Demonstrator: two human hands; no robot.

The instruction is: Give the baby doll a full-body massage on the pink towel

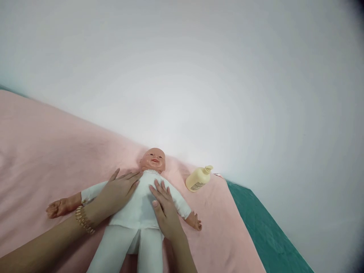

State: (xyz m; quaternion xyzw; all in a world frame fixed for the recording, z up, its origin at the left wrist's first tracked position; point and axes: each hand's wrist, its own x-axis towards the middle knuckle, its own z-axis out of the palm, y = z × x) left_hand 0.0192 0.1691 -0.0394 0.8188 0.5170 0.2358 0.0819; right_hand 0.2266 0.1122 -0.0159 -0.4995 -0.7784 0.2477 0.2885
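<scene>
Two hands flat on one doll

Fingers (129, 178) spread wide and flat, gripping nothing: left hand (119, 191) across the shoulder and chest, right hand (167, 214) down the torso beside it, one gold bracelet (84, 220) at the left wrist. One doll (136, 212) in white, face up on one pink blanket (42, 151). One cream pump bottle (199, 179) lying near the head, apart. Bare blanket far out left; blanket edge and teal sheet (261, 227) near at right.

Before you, a doll (141, 210) lies face-up on a blanket (42, 151). A bottle (198, 179) lies right of its head.
</scene>
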